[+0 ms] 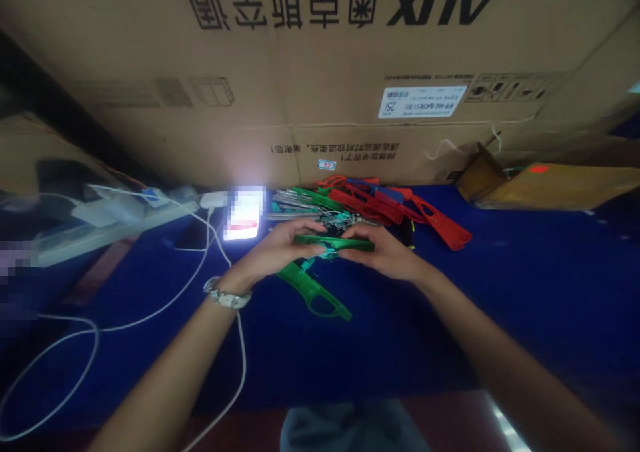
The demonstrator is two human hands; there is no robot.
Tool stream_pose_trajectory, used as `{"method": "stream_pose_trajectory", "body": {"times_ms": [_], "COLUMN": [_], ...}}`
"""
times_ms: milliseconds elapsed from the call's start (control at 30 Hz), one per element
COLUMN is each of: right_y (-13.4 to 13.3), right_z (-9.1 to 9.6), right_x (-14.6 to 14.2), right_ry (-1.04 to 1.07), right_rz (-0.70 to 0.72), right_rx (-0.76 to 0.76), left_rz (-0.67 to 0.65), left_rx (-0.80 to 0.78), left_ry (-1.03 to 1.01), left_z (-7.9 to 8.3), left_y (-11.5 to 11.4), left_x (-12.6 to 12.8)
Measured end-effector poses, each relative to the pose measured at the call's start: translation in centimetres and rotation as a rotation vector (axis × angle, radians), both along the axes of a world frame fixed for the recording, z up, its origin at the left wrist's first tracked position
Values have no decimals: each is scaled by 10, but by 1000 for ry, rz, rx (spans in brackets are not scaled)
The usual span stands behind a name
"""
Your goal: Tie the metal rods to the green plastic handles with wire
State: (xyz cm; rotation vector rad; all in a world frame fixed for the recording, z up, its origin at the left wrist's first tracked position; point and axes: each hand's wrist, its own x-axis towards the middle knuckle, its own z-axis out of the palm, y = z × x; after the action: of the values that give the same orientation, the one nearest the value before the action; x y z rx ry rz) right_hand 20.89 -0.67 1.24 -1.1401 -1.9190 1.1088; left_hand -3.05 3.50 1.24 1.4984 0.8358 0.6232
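Both my hands hold one green plastic lighter shell level above the blue cloth. My left hand pinches its left end, with the thumb near a small teal part at the middle. From the other side, my right hand grips the right end between thumb and fingers. Another green shell half with a trigger opening lies on the cloth just below my hands. Beyond my fingers is a pile of red lighter shells, green pieces, thin metal tubes and thin wires, partly hidden by my hands.
A lit phone stands left of the pile. White cables loop over the blue cloth from a power strip. A large cardboard box walls off the back. An open brown carton sits at the right.
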Motion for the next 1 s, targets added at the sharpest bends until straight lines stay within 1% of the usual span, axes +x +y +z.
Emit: {"method": "stream_pose_trajectory", "body": {"times_ms": [100, 167, 233, 333, 400, 533, 733, 867, 933, 1000], "right_y": [0, 0, 0, 0, 0, -1, -1, -1, -1, -2], "right_z": [-1, -2, -4, -6, -6, -6, -8, -8, -7, -7], "right_x": [0, 0, 0, -2, -3, -2, -2, -4, -5, -5], "right_ry": [38, 57, 56, 39, 30, 34, 26, 20, 28, 32], "right_rz": [-18, -31, -45, -87, -116, -131, -134, -131, -135, -138], "right_rx": [25, 36, 51, 90, 113, 141, 150, 165, 175, 177], "left_rz": [63, 83, 94, 134, 171, 210, 240, 196, 212, 251], "left_rx": [-121, -167, -144, -26, 13, -26, 70, 22, -2, 9], "left_ry": [-93, -127, -126, -104, -107, -137, -42, -51, -60, -62], "left_z": [0, 0, 0, -1, -2, -4, -1, 3, 3, 2], "left_y": [-2, -3, -4, -3, -3, -4, -7, -6, -6, -6], "left_x": [5, 6, 7, 6, 6, 9, 11, 9, 9, 11]}}
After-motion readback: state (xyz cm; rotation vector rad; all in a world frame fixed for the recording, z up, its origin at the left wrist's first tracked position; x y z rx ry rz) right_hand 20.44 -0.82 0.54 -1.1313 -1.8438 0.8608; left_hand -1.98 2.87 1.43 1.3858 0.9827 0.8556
